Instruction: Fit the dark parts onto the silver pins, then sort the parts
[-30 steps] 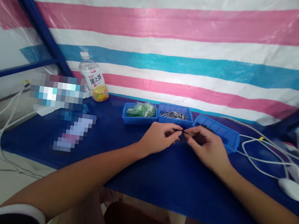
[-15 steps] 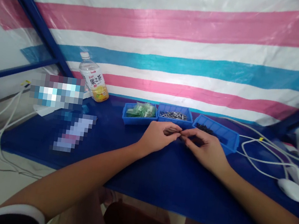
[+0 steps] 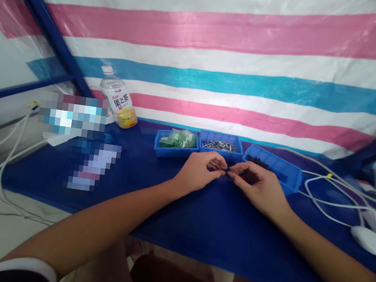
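My left hand (image 3: 205, 169) and my right hand (image 3: 255, 183) meet at the fingertips above the blue table, both closed in a pinch. Between them sits a tiny dark piece (image 3: 228, 170), too small and too covered by fingers to name. Just behind the hands stand blue plastic bins. The left bin (image 3: 175, 152) has small green pieces (image 3: 181, 138) in clear wrapping. In the middle bin (image 3: 220, 152) lie thin silvery metal parts (image 3: 220, 145). Small black parts (image 3: 258, 162) fill one end of the right bin (image 3: 288, 174), partly hidden by my right hand.
A drink bottle (image 3: 120, 99) stands at the back left, near a blurred-out packet (image 3: 72, 115) and a blurred flat item (image 3: 95, 167). White cables (image 3: 333, 203) and a white round device (image 3: 370, 240) lie at the right. Striped sheeting (image 3: 224, 34) hangs behind the table (image 3: 197, 226).
The fingers of my left hand have shifted slightly, and a small dark piece shows a little more between the fingertips. Both arms stay in nearly the same place.
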Motion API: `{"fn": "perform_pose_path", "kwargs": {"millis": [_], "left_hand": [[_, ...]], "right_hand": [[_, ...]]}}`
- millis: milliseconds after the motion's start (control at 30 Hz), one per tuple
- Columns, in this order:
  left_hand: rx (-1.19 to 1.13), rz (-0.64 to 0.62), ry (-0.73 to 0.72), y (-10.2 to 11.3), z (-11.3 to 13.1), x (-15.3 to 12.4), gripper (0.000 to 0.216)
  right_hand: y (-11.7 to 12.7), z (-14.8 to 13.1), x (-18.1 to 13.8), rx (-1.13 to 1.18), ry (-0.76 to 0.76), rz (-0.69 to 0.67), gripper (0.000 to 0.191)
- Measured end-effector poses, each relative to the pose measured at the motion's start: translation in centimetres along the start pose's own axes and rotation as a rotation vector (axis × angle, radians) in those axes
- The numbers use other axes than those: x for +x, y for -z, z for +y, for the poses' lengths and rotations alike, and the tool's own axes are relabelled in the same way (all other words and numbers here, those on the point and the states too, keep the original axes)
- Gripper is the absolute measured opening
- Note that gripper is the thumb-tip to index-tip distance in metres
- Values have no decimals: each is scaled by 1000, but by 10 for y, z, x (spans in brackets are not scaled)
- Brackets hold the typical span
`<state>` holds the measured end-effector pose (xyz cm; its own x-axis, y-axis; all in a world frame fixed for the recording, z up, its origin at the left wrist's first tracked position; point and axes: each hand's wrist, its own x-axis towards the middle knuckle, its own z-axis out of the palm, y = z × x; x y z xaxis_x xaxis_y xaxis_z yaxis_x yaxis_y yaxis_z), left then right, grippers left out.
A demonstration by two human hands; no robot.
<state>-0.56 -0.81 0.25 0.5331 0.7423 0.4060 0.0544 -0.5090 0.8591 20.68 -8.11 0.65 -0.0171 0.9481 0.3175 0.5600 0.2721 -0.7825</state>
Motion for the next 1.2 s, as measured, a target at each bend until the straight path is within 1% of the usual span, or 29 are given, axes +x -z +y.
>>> {"fn": "perform_pose_path", "kwargs": {"millis": [133,233,400,500,567,667,733,800,867,1000,1100,1200], "left_hand": [[19,-36,-30,0,-2,1,22],[29,-54,-42,0,-2,1,26],[-34,-86,-30,-3,-1,0,28],[-79,-78,-14,-3,1,0,30],[-54,-61,-11,-3,4,0,28],[19,-71,19,-1,9,-2,19],[38,-91,53,0,12,-4,22],[51,-102,73,-1,13,-5,29],[67,-108,68,-1,13,-5,34],[99,-138,17,1,9,-3,34],[78,-99,12,1,5,-2,33],[4,-53,23,1,3,-1,32]], "right_hand": [[-1,0,2,16,-8,-30,28],[-2,-1,2,71,-12,-32,26],[-5,1,1,129,-26,-46,21],[-5,2,1,158,9,-43,29],[-3,1,1,137,35,-34,32],[-1,-1,1,49,39,4,19],[0,-3,0,14,20,43,13],[1,-3,-1,9,20,62,14],[1,-3,-1,1,61,57,14],[0,-1,1,-48,168,53,10],[0,0,1,-59,177,41,10],[0,1,1,-53,142,13,13]]}}
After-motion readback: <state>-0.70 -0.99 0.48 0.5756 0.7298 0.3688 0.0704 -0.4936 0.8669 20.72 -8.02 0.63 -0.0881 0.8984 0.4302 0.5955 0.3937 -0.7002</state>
